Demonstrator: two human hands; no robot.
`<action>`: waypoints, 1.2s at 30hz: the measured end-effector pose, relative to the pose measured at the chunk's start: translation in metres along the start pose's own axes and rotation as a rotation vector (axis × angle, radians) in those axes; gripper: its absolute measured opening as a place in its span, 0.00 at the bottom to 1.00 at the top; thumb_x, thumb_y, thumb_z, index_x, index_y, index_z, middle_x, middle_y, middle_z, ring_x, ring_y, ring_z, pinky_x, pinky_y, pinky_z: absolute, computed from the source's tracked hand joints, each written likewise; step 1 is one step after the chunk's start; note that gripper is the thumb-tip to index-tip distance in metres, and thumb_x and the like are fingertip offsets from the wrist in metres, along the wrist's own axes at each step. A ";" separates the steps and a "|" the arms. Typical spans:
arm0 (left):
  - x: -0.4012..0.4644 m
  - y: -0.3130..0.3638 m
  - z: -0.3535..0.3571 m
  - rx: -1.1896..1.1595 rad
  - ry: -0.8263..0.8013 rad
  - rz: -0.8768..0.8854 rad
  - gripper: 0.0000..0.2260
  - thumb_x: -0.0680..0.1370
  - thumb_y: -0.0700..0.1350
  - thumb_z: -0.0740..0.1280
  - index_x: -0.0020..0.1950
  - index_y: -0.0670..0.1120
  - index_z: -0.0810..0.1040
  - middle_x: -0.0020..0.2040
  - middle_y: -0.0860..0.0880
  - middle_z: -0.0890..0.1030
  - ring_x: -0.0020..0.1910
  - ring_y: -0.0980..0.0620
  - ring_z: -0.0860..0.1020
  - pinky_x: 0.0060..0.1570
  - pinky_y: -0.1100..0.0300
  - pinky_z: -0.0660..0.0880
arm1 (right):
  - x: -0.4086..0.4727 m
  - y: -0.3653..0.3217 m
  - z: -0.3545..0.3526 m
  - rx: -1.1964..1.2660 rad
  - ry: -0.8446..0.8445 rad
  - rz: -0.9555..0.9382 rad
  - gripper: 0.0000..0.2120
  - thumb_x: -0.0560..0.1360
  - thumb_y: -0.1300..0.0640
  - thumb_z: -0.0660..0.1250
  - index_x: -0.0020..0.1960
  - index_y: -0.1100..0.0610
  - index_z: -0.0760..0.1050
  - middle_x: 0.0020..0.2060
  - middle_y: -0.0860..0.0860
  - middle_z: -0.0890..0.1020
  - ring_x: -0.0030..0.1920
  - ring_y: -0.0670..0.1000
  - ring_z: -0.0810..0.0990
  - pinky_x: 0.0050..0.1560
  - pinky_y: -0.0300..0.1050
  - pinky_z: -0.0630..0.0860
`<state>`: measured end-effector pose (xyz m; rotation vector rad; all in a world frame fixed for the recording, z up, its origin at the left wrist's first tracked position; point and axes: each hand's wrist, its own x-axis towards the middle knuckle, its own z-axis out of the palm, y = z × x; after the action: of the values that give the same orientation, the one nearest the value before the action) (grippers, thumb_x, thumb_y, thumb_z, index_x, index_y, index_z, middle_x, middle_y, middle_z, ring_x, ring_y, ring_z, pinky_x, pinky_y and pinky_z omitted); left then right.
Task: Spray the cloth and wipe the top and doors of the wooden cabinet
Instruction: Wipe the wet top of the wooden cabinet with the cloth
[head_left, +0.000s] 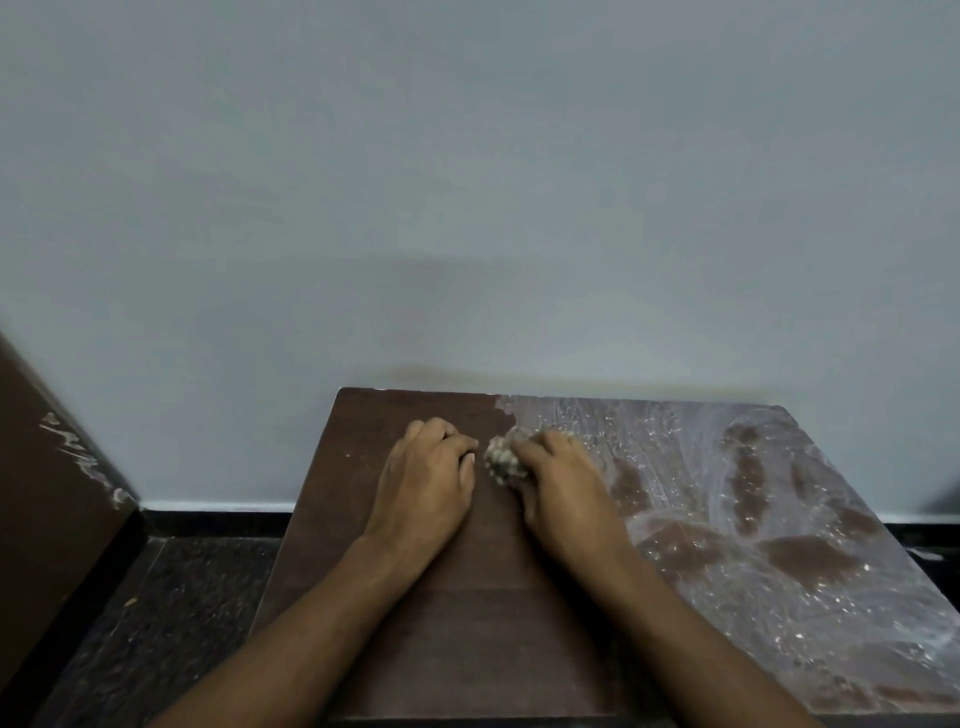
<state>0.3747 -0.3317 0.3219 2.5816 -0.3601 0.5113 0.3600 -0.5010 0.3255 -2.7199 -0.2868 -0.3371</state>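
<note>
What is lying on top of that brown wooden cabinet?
On the brown wooden cabinet top: a left hand, a right hand gripping a crumpled grey cloth, and whitish smears. The wood beneath the hands is hidden.

We see only the top of the wooden cabinet (467, 597); its doors are hidden. At six o'clock the edge cuts our forearms. Our right hand (563, 483) covers most of the bunched cloth (501, 460).

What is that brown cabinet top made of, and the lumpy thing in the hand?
The cabinet top looks like dark wood or wood-look laminate: faint grain lines, matte where clean, whitish streaky film on its right part. The cloth in the right hand seems soft, bunched fabric, pale and speckled.
</note>
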 end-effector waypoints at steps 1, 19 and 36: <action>0.003 0.000 0.001 0.005 -0.007 0.003 0.12 0.80 0.46 0.64 0.62 0.48 0.82 0.53 0.52 0.78 0.55 0.52 0.73 0.57 0.58 0.72 | 0.009 0.002 -0.002 -0.015 0.019 0.055 0.19 0.80 0.56 0.64 0.71 0.52 0.73 0.64 0.51 0.75 0.63 0.54 0.70 0.63 0.51 0.72; 0.051 -0.005 0.015 -0.004 -0.082 -0.005 0.13 0.81 0.47 0.63 0.63 0.47 0.81 0.55 0.48 0.79 0.58 0.49 0.73 0.60 0.54 0.73 | 0.083 0.016 0.009 -0.032 -0.023 0.040 0.19 0.78 0.60 0.64 0.68 0.54 0.76 0.60 0.55 0.76 0.60 0.60 0.71 0.60 0.54 0.74; 0.046 -0.007 0.009 -0.098 -0.042 -0.056 0.07 0.79 0.45 0.66 0.51 0.49 0.84 0.48 0.52 0.80 0.53 0.53 0.75 0.56 0.55 0.75 | 0.018 0.030 -0.006 0.066 -0.106 -0.241 0.19 0.77 0.54 0.67 0.68 0.52 0.75 0.57 0.51 0.77 0.57 0.53 0.75 0.60 0.46 0.73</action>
<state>0.4212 -0.3373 0.3311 2.5034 -0.3179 0.4100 0.3836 -0.5273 0.3255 -2.6459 -0.6470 -0.2444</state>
